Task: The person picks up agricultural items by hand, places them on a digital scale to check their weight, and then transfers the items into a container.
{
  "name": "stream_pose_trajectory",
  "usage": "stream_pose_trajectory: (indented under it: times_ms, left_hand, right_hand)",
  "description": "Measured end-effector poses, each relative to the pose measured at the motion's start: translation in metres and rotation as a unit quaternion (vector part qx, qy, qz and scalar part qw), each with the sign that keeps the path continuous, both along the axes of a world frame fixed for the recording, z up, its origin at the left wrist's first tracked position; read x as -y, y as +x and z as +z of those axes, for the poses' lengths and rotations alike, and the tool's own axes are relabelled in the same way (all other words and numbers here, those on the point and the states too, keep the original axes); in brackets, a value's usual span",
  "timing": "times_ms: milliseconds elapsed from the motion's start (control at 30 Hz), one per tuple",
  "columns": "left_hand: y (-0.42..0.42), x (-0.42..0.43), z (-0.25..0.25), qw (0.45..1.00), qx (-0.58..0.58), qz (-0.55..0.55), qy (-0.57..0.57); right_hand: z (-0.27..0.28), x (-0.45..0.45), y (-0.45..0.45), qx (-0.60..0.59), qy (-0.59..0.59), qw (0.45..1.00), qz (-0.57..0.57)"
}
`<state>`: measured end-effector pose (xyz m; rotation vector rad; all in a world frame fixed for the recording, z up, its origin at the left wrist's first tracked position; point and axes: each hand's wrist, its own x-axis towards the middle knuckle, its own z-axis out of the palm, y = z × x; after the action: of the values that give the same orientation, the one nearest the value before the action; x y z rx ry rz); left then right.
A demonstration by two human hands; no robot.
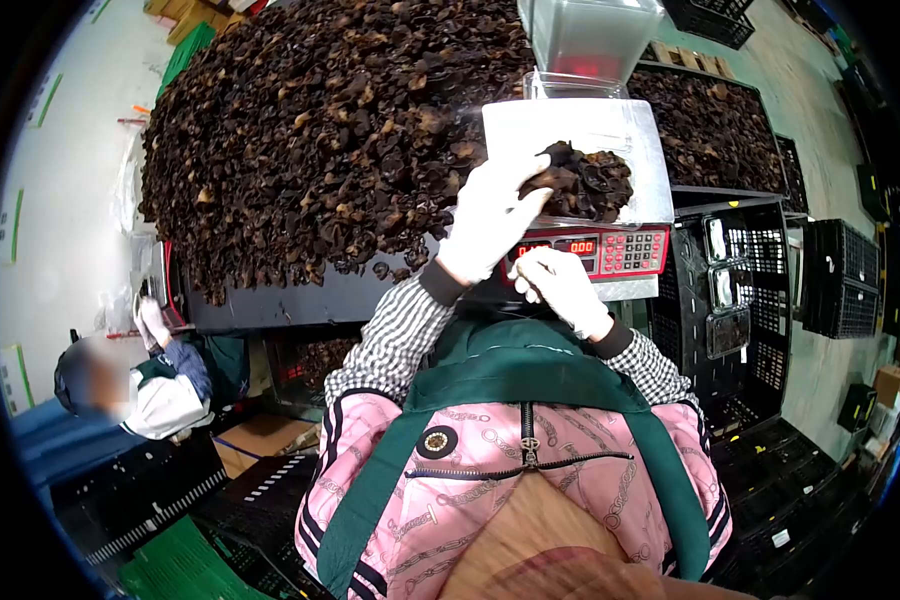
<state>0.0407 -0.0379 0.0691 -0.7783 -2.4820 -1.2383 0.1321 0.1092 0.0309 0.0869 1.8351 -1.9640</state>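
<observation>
On the scale's metal plate sits a heap of dark wood ear mushrooms, apparently in a clear plastic tray whose rim barely shows. My left hand, in a white glove, is at the heap's left edge, its thumb and forefinger spread apart against the mushrooms. In front of the scale's red display panel is my right hand, also gloved, its fingers curled in with nothing visible in them. It partly covers the lit digits.
A large mound of mushrooms covers the table to the left. Clear tubs are stacked behind the scale. At right, a black crate holds packed trays. Another person works at far left.
</observation>
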Motion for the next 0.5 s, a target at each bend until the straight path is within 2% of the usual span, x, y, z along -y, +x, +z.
stream_pose_trajectory:
  times_ms: [33, 133, 233, 267, 367, 400, 500]
  left_hand:
    - [-0.009, -0.015, -0.004, 0.998, -0.061, -0.017, -0.025]
    - [-0.028, -0.057, -0.023, 0.998, -0.063, -0.018, 0.003]
    - [-0.037, -0.080, -0.026, 0.996, -0.030, 0.003, -0.080]
    - [-0.045, -0.084, -0.046, 0.996, -0.034, 0.001, -0.087]
    - [-0.050, -0.086, -0.046, 0.974, -0.170, 0.037, -0.143]
    - [-0.051, -0.083, -0.044, 0.972, -0.174, 0.024, -0.156]
    - [-0.063, -0.072, -0.045, 0.994, -0.105, -0.018, -0.029]
  right_hand:
    - [-0.008, -0.006, 0.005, 0.021, -0.015, 0.999, -0.021]
    - [-0.019, -0.022, 0.020, -0.008, -0.020, 0.997, -0.072]
    - [-0.027, -0.037, 0.034, -0.047, -0.014, 0.994, -0.102]
    - [-0.030, -0.043, 0.039, -0.044, -0.022, 0.993, -0.108]
    - [-0.030, -0.055, 0.048, -0.048, -0.045, 0.988, -0.137]
    - [-0.027, -0.059, 0.051, -0.048, -0.045, 0.987, -0.149]
    - [-0.015, -0.074, 0.056, -0.035, -0.007, 0.981, -0.191]
